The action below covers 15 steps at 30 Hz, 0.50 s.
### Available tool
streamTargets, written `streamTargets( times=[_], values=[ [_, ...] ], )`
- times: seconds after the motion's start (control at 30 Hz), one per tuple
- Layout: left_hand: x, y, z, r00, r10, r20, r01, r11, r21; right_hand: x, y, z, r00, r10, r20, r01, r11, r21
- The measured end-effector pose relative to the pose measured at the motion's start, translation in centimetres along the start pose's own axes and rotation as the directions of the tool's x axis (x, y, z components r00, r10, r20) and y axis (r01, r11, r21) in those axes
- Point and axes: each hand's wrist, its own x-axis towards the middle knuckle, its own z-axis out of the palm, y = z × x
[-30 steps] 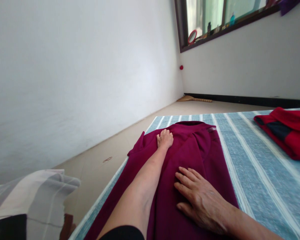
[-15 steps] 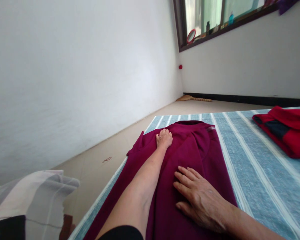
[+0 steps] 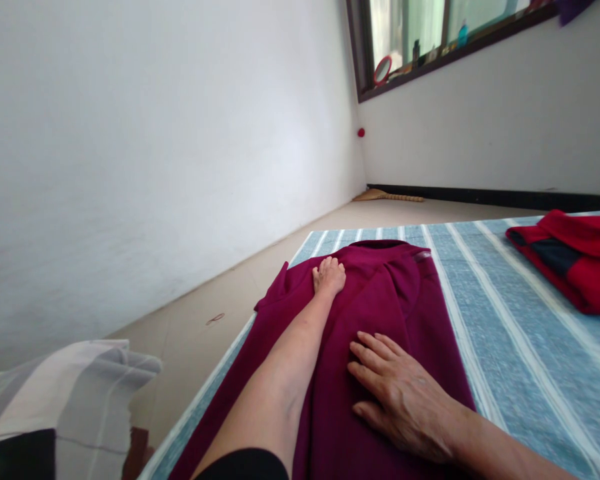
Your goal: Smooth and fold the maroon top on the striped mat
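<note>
A maroon garment (image 3: pixel 395 300) lies spread on a blue-and-white striped mat (image 3: pixel 505 333). My left arm stretches forward along it, and my left hand (image 3: pixel 329 275) rests palm down near the garment's far left shoulder, fingers slightly bent on the cloth and holding nothing. My right hand (image 3: pixel 397 393) lies flat on the near middle of the garment, fingers stretched out and apart.
A folded red and dark garment (image 3: pixel 575 267) lies on the mat at the right. Grey-and-white striped cloth (image 3: pixel 70 393) sits on the floor at lower left. A hand broom (image 3: pixel 387 196) lies by the far wall under a window sill (image 3: pixel 430 60) with bottles and a red mirror.
</note>
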Motion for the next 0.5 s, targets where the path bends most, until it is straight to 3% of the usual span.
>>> streamTargets(
  times=[0.5],
  values=[
    [0.08,-0.06,0.26,0.999,0.015,-0.041,-0.015,1.000,0.006,-0.01,-0.04,0.10,1.000,0.000,-0.001,0.000,1.000,-0.008]
  ],
)
